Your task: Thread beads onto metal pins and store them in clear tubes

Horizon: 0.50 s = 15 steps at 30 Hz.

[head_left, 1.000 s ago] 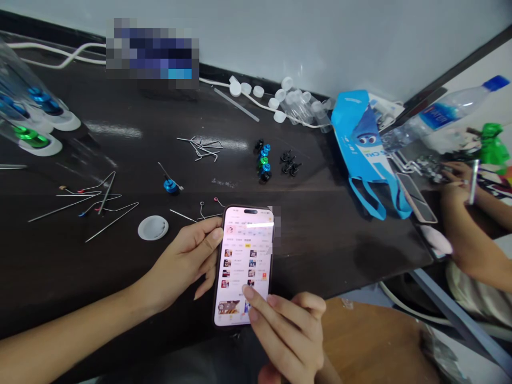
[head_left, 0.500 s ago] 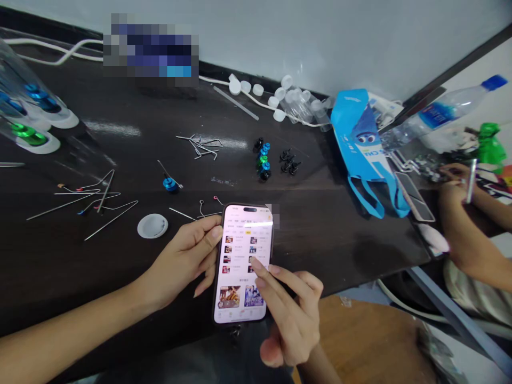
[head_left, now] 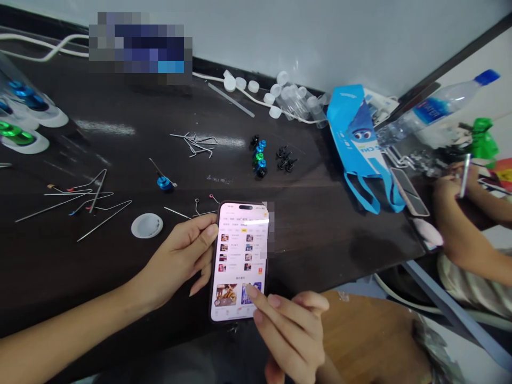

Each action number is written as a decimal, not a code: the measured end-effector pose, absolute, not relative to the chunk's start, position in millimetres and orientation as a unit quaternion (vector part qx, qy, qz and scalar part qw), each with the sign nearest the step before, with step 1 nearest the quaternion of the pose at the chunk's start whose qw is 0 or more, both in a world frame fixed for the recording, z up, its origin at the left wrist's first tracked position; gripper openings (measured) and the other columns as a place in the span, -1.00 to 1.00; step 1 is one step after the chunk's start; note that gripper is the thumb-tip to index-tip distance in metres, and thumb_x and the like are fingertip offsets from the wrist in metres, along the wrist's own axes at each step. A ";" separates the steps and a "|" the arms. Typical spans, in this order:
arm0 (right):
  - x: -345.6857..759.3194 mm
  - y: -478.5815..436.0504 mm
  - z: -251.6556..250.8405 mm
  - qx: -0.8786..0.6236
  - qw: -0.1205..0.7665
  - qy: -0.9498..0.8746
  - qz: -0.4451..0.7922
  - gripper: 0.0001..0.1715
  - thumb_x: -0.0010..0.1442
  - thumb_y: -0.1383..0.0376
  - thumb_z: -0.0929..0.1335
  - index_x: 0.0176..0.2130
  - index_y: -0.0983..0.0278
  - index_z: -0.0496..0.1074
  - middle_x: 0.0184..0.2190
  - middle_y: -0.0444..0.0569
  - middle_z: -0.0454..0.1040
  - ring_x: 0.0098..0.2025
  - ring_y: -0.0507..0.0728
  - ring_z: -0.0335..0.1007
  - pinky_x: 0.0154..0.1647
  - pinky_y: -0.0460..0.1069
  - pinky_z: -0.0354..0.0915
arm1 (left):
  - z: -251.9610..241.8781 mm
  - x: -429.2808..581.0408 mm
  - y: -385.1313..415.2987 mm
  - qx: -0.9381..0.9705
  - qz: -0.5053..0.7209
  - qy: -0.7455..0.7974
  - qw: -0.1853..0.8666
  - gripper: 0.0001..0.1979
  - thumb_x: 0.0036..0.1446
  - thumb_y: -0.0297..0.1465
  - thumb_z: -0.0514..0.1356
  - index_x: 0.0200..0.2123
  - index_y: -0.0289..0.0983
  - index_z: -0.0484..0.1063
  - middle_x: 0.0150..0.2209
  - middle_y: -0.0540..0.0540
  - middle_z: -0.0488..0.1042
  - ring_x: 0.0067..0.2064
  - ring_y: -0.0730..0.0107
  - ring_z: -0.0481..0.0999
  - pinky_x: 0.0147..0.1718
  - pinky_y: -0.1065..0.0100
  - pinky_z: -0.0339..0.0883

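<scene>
My left hand (head_left: pixel 180 258) is closed on the left edge of a smartphone (head_left: pixel 235 256), which I hold upright above the table's front edge. Its lit screen shows rows of small pictures and two larger ones below. My right hand (head_left: pixel 294 333) holds nothing. Its fingers are stretched out, and the index fingertip lies over the lower right picture; whether it touches the glass I cannot tell. Left of the phone are a small white dish (head_left: pixel 146 225) and a blue metal piece (head_left: pixel 164 183) with a thin wire. Partly hidden behind the phone lie thin wires with looped ends.
Bent wires (head_left: pixel 96 194) lie at left, near clear tubes holding blue and green parts (head_left: pixel 18 133). Farther back are metal hooks (head_left: pixel 198 144), small coloured parts (head_left: pixel 260 156) and white caps (head_left: pixel 253 86). A blue bag (head_left: pixel 352 133) stands right, near another person's arms (head_left: pixel 460 229).
My right hand has moved down the screen, from the small pictures to the lower right larger one. The view has shifted slightly; my left hand keeps its hold on the phone.
</scene>
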State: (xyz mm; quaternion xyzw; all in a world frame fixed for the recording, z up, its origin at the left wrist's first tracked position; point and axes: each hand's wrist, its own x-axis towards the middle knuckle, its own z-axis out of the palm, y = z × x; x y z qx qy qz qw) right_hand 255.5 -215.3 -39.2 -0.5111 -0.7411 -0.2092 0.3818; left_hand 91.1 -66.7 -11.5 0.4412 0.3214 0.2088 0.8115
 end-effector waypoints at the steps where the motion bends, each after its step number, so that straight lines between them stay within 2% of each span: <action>1: 255.7 -212.5 -38.0 -0.486 0.403 -0.742 -0.226 -0.34 0.42 0.13 0.04 -0.51 0.21 0.46 -0.45 -0.10 0.64 -0.39 0.07 0.48 -0.30 0.04 0.18 | -11.6 91.1 -66.8 0.441 0.210 0.322 0.811 -0.68 0.27 -0.23 0.10 0.01 -0.25 0.35 -0.70 0.19 0.11 -0.77 0.68 0.00 -0.85 0.65 0.06; 3: 255.9 -206.8 -36.3 -0.449 0.435 -0.739 -0.250 -0.37 0.41 0.18 0.08 -0.53 0.24 0.47 -0.44 -0.06 0.64 -0.37 0.07 0.49 -0.31 0.03 0.18 | -11.8 91.0 -67.0 0.443 0.211 0.324 0.809 -0.68 0.27 -0.22 0.11 0.01 -0.26 0.35 -0.69 0.18 0.13 -0.77 0.68 -0.01 -0.86 0.65 0.07; 8: 256.2 -201.8 -36.7 -0.466 0.421 -0.736 -0.254 -0.36 0.41 0.17 0.08 -0.52 0.24 0.48 -0.40 -0.04 0.65 -0.31 0.10 0.50 -0.30 0.03 0.21 | -11.9 91.0 -67.3 0.444 0.207 0.327 0.808 -0.68 0.27 -0.22 0.10 -0.01 -0.28 0.35 -0.67 0.16 0.18 -0.78 0.69 0.02 -0.86 0.65 0.06; 15: 253.4 -198.0 -40.7 -0.488 0.464 -0.693 -0.257 -0.35 0.41 0.15 0.07 -0.48 0.29 0.49 -0.38 0.03 0.64 -0.31 0.15 0.45 -0.32 0.08 0.22 | -10.5 92.5 -67.7 0.436 0.219 0.319 0.813 -0.69 0.27 -0.23 0.10 -0.03 -0.30 0.38 -0.65 0.15 0.19 -0.75 0.70 -0.03 -0.87 0.65 0.08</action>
